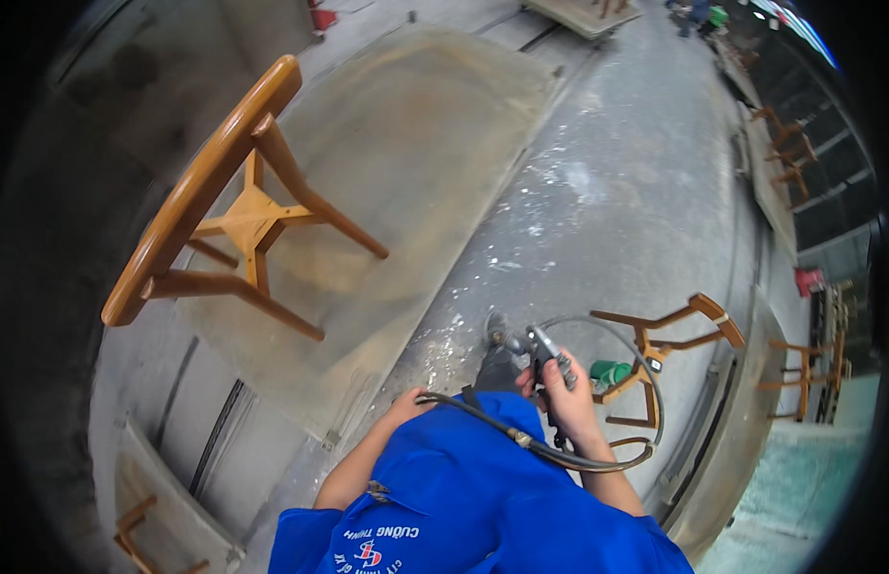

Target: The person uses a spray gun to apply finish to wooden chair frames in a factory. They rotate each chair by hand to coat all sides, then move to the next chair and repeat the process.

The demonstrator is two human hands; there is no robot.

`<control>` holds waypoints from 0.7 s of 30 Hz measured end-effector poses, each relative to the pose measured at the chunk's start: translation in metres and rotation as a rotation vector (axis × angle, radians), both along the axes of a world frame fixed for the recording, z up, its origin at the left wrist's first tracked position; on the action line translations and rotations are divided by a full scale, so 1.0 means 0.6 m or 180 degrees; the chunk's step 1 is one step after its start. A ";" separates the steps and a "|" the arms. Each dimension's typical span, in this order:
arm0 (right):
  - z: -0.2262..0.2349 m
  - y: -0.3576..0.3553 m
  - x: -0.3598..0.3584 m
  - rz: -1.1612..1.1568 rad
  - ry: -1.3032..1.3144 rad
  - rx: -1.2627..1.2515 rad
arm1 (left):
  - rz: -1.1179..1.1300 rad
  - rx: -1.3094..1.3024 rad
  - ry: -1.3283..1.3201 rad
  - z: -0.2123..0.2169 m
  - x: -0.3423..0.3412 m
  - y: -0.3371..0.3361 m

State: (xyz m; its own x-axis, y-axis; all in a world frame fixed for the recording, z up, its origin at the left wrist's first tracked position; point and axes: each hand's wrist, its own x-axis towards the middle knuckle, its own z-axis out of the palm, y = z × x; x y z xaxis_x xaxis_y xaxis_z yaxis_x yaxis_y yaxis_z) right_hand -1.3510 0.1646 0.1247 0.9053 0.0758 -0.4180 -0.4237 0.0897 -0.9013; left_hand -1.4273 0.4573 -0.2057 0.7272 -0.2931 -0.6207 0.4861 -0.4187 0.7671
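My right hand (572,404) is wrapped round the handle of a spray gun (543,356), held out in front of my blue shirt. A dark hose (497,419) with a brass-coloured fitting crosses my front, and another length loops out to the right of the gun. My left hand (406,407) is closed on the dark hose at my left side. Ahead to the left, a glossy brown wooden chair frame (256,220) with a cross-shaped brace stands on a large flat platform (435,124). It is apart from both hands.
To my right stands another wooden chair frame (645,354), with a green bucket (609,373) beside it. Further right, more chair frames (801,378) are on a curved-looking platform (741,440). A floor rail (215,435) runs at the left. Pale spatters mark the grey floor (598,191).
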 end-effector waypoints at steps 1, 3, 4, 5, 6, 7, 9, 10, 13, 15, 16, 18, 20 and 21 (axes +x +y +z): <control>-0.009 -0.008 0.039 0.0021 -0.0097 0.0097 | 0.0272 0.0304 0.0134 0.004 0.009 -0.014; -0.021 -0.042 0.106 0.0257 -0.0011 -0.0119 | 0.0277 0.1279 -0.0079 0.020 0.030 -0.030; -0.029 -0.066 0.146 0.0401 -0.0064 -0.0160 | 0.0252 0.1794 -0.0128 0.030 0.045 -0.041; -0.038 -0.095 0.185 0.0552 -0.0031 -0.0340 | 0.0541 0.1688 -0.0332 0.043 0.056 -0.061; -0.047 -0.126 0.223 0.0556 0.0278 -0.0437 | 0.0784 0.1656 -0.0424 0.061 0.065 -0.082; -0.057 -0.160 0.278 0.0615 0.0413 -0.0446 | 0.1049 0.1642 -0.0564 0.078 0.095 -0.101; -0.068 -0.229 0.348 0.0647 0.0671 -0.0417 | 0.1264 0.1809 -0.0179 0.128 0.136 -0.151; -0.065 -0.267 0.374 0.0743 0.0532 -0.0143 | 0.1339 0.1824 -0.0228 0.159 0.153 -0.186; -0.035 -0.347 0.457 0.1009 0.0295 0.0569 | 0.1502 0.1883 -0.0425 0.248 0.221 -0.287; -0.005 -0.370 0.518 0.1275 0.0028 0.0933 | 0.1759 0.1936 -0.0475 0.296 0.264 -0.342; 0.012 -0.375 0.545 0.1336 -0.0029 0.1045 | 0.1883 0.1955 -0.0489 0.316 0.281 -0.363; 0.047 -0.382 0.587 0.1420 -0.0261 0.1312 | 0.2107 0.1919 -0.0732 0.347 0.306 -0.389; 0.075 -0.380 0.618 0.1406 -0.0295 0.1524 | 0.2364 0.1858 -0.0745 0.368 0.318 -0.408; 0.087 -0.378 0.632 0.1447 -0.0359 0.1602 | 0.2424 0.1894 -0.0808 0.375 0.321 -0.413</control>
State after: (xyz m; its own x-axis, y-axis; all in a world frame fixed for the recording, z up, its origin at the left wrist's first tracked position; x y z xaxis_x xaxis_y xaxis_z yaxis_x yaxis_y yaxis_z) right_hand -0.9716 -0.0621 0.1766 0.7735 0.6187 -0.1374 -0.4244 0.3445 -0.8374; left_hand -1.2349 0.2097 0.0196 0.7233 0.6144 -0.3150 0.6354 -0.4136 0.6521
